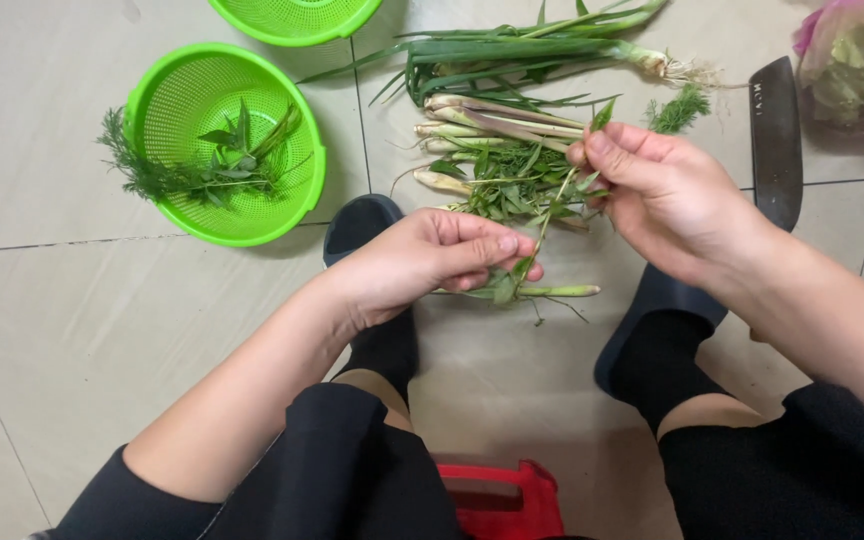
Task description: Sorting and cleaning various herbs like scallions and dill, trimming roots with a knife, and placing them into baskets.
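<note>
A red stool edge shows nearest, between the person's dark-clad knees. Above it, the left hand is curled, thumb and fingertips pinched on the lower end of a thin herb sprig. The right hand pinches the sprig's upper part, fingers closed narrowly around stem and leaves. Just beyond both hands lies a pile of lemongrass stalks and spring onions. Left of the left hand sits a green colander holding dill and leaves. A cleaver lies right of the right hand.

Glossy green plastic colander; matt floor tiles.
</note>
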